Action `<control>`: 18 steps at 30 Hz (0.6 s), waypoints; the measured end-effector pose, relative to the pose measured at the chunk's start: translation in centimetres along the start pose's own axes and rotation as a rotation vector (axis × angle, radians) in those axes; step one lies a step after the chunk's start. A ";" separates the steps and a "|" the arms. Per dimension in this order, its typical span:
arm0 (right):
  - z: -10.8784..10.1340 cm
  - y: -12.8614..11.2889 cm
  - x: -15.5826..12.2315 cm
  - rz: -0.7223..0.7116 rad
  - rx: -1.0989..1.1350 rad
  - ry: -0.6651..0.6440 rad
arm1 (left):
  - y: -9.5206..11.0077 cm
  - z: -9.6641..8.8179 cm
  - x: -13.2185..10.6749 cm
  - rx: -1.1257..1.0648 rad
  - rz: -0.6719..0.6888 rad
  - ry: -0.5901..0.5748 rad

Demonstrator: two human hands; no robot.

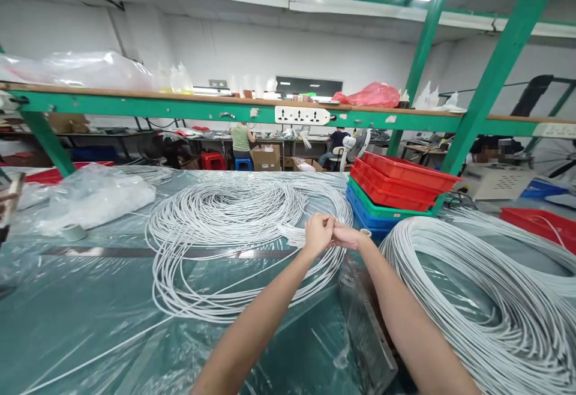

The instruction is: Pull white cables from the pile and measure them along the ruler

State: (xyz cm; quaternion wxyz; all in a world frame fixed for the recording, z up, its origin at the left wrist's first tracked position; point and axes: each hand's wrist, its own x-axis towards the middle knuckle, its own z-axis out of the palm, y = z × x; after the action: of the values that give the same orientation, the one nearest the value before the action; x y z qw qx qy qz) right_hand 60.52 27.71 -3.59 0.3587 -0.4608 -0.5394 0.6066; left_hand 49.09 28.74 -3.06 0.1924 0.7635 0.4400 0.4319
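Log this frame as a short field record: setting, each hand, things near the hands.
setting: workshop bench under clear plastic sheet
left hand: closed on a bunch of white cable ends
right hand: against the left hand, grip hidden
near left: white cable coil
near right: second cable coil
behind hands: stacked trays, red over green over blue

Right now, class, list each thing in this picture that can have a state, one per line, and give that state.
Left hand: closed, fingers pinching white cable ends.
Right hand: closed, touching the left hand at the same cable ends.
Middle cable coil: loosely coiled, flat on the table.
Right cable coil: coiled, flat on the table.
Trays: stacked, red over green over blue.
Plastic bag: crumpled, lying on the table.
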 end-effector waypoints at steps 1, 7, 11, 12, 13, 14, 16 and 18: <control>0.1 0.1 0.2 -0.008 -0.001 0.030 | 0.0 0.2 0.4 0.000 0.001 -0.024; -0.7 -0.2 0.2 -0.024 0.013 0.117 | -2.2 -1.3 -2.2 0.068 -0.029 -0.187; -1.5 -0.9 -0.2 -0.076 0.063 0.382 | -6.0 -6.4 -8.3 0.247 -0.114 -0.330; -1.7 -1.0 -0.2 -0.073 0.062 0.467 | -7.1 -8.3 -9.8 0.311 -0.142 -0.356; -2.0 -1.0 -0.1 -0.060 0.052 0.549 | -8.3 -10.5 -11.1 0.379 -0.177 -0.374; -2.4 -0.9 0.0 -0.039 0.031 0.629 | -9.5 -12.9 -12.2 0.453 -0.220 -0.378; -3.5 -0.3 0.2 0.030 -0.072 0.782 | -11.7 -18.0 -13.7 0.617 -0.318 -0.360; -4.9 0.7 0.6 0.101 -0.276 0.901 | -13.4 -22.7 -14.8 0.782 -0.408 -0.335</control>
State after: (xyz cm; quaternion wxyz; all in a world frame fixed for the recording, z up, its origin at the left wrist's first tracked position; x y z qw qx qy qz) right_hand 65.02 29.73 -4.39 0.4623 -0.7474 -0.3824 0.2854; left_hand 19.99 21.62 -6.75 0.0399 0.7359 0.6734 0.0580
